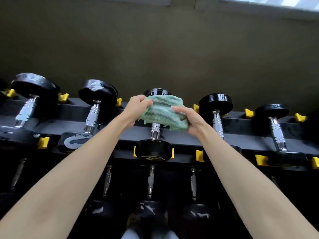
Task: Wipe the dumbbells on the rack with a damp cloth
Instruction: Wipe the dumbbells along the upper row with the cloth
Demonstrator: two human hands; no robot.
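A: Where's the cloth?

B: Bunched in both hands over the middle dumbbell, top row of the rack. It covers the far half of the grip, and the far head pokes out above it.

A: Touching the bar?

B: Probably draped on it, but the contact is hidden. Can't confirm.

A: Fingers?

B: Left hand: fingers curled, pinching the cloth's left edge. Right hand: thumb flat on top, other fingers under the fold (out of sight), clamping the right end.

A: Handling?

B: Cloth is soft, light and limp. Being damp, it should cling and conform. Wrap it round the chrome grip and twist. The grip has ringed ends, so expect some drag there. Heads are glossy black, likely slick once wet. The dumbbell is heavy and sits in yellow saddles. I'd wipe it in place. If it has to be lifted, take the grip, not a head.
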